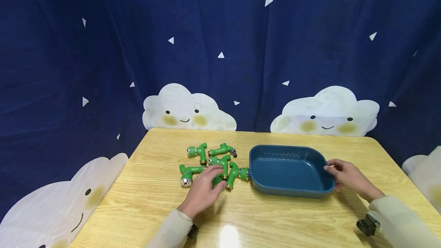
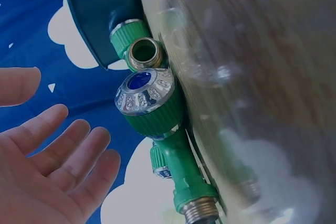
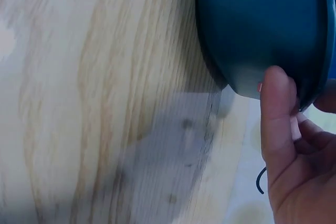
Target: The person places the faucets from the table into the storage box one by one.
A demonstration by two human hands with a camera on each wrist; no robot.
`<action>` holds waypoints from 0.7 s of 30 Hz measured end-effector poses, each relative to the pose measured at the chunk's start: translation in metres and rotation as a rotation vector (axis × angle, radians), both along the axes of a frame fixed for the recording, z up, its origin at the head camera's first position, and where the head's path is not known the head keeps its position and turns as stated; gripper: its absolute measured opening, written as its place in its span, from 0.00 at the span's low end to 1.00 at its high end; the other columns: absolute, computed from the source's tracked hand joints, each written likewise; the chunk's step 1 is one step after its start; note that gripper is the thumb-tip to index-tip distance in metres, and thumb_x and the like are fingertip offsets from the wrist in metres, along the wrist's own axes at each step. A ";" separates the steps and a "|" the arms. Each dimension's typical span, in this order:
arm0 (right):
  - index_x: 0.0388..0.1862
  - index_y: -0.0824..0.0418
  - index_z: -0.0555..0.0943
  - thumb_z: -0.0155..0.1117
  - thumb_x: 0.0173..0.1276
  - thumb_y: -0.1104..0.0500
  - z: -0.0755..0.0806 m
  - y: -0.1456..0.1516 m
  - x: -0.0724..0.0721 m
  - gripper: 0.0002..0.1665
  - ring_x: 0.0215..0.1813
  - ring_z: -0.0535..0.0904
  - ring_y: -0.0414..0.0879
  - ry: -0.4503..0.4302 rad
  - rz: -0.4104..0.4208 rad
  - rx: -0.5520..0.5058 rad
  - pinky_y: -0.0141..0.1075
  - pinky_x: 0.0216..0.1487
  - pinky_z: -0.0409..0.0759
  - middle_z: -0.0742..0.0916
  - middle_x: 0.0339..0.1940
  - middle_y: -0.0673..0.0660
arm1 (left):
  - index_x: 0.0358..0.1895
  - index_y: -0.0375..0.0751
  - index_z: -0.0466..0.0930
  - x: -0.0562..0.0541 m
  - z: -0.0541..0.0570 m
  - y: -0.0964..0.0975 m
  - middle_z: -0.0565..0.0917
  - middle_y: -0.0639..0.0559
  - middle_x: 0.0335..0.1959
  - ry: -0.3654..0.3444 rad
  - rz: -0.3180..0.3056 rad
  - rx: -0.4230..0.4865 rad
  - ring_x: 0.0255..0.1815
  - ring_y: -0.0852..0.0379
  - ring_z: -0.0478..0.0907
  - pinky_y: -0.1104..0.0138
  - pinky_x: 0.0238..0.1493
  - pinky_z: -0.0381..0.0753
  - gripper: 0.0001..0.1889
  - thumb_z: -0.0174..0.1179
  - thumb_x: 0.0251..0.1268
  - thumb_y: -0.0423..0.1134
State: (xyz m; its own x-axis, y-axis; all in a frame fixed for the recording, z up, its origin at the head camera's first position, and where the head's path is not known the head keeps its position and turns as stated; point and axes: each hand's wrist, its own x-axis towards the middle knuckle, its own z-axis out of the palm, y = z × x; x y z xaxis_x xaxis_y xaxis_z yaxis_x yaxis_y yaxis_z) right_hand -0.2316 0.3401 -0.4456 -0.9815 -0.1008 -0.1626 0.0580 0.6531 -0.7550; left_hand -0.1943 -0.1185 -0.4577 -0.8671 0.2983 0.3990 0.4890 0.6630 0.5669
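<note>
Several green plastic taps lie in a loose group on the table, among them a tap with a silver knob [image 1: 186, 179] at the near left and a tap [image 1: 234, 175] whose handle is at the basin's left wall. My left hand [image 1: 204, 190] hovers over the near side of the group, partly hiding one tap. In the left wrist view, its fingers [image 2: 79, 166] are spread apart from the nearest tap [image 2: 152, 98] and hold nothing. A dark blue rectangular basin [image 1: 289, 191] stands to the right. My right hand [image 1: 349, 179] grips its right rim between thumb and fingers.
The light wooden table [image 1: 275, 225] carries everything. Behind it hangs a dark blue curtain [image 1: 241, 22] with white triangles and smiling clouds. A tap [image 1: 222, 150] and another tap [image 1: 198, 152] lie at the back of the group.
</note>
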 end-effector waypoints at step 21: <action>0.59 0.76 0.68 0.49 0.80 0.54 -0.004 -0.028 -0.005 0.25 0.30 0.82 0.45 0.029 0.006 -0.032 0.40 0.31 0.86 0.83 0.38 0.64 | 0.60 0.38 0.80 0.000 0.000 -0.003 0.81 0.43 0.62 0.016 0.023 -0.014 0.64 0.45 0.77 0.50 0.64 0.77 0.21 0.63 0.65 0.40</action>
State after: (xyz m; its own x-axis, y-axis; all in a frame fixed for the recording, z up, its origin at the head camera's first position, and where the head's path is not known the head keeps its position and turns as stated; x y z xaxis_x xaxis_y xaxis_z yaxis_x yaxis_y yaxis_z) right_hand -0.2369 0.3123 -0.4495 -0.9852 -0.1114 -0.1304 0.0316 0.6290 -0.7767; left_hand -0.1941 -0.1216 -0.4573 -0.8676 0.2838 0.4084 0.4820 0.6822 0.5499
